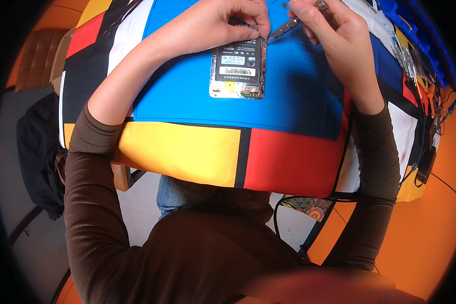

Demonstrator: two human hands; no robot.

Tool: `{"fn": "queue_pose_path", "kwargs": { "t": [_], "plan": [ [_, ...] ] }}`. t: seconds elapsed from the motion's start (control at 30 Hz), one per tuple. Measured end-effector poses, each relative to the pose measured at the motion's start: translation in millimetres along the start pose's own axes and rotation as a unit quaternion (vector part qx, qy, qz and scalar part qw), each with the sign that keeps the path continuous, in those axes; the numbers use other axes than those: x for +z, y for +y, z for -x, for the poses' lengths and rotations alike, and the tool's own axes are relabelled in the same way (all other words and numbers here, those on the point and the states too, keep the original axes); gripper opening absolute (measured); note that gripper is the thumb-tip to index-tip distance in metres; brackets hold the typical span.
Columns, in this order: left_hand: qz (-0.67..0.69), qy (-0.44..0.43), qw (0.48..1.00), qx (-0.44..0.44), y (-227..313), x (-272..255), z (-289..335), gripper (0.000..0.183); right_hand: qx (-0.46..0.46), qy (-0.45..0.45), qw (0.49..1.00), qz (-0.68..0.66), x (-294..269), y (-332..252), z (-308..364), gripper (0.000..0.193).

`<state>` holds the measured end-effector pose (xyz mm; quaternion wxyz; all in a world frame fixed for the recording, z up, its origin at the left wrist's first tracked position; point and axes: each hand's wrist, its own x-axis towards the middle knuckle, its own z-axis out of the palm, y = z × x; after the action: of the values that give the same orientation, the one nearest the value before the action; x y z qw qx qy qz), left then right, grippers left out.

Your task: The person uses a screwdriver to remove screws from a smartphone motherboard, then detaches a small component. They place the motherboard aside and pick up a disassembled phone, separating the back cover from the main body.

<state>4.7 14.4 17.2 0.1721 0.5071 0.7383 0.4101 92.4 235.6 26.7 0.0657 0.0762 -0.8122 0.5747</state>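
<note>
An opened smartphone (237, 81) lies on a blue work mat (177, 96), its black battery (235, 63) and part of its circuit board exposed. My left hand (233, 23) curls over the phone's upper end, thumb and fingers closed on it, and covers that part. In my right hand (334, 33) a slim grey precision screwdriver (287, 26) slants down to the left. Its tip is at the phone's upper right edge, close to my left fingertips. Whether the tip sits in a screw is too small to tell.
The table wears a cloth of yellow (182, 152), red, black and white blocks. Along the right side lie several thin tools (405, 61) and cables beside a blue bin (420, 38). A black cable (278, 213) hangs below the front edge. A brown chair (33, 61) stands at left.
</note>
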Motion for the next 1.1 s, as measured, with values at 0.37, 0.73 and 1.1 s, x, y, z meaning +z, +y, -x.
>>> {"fn": "queue_pose_path", "kwargs": {
  "t": [0.37, 0.73, 1.1],
  "plan": [
    [0.013, -0.008, 1.0, 0.005, -7.5, -0.3, -0.3, 0.009, 0.013, -0.001, 1.0, 0.006, 0.3, -4.2, -0.6, 0.018],
    [0.048, -0.004, 0.998, -0.034, -5.2, -0.8, 0.1, 0.01, -0.14, -0.082, 0.961, 0.222, 3.3, -39.7, -1.5, 0.014],
    [-0.042, 0.062, 0.997, 0.016, -19.4, 8.1, 2.8, 0.016, -0.168, -0.16, 0.928, 0.291, 23.7, -70.0, -15.5, 0.02]
  ]
}}
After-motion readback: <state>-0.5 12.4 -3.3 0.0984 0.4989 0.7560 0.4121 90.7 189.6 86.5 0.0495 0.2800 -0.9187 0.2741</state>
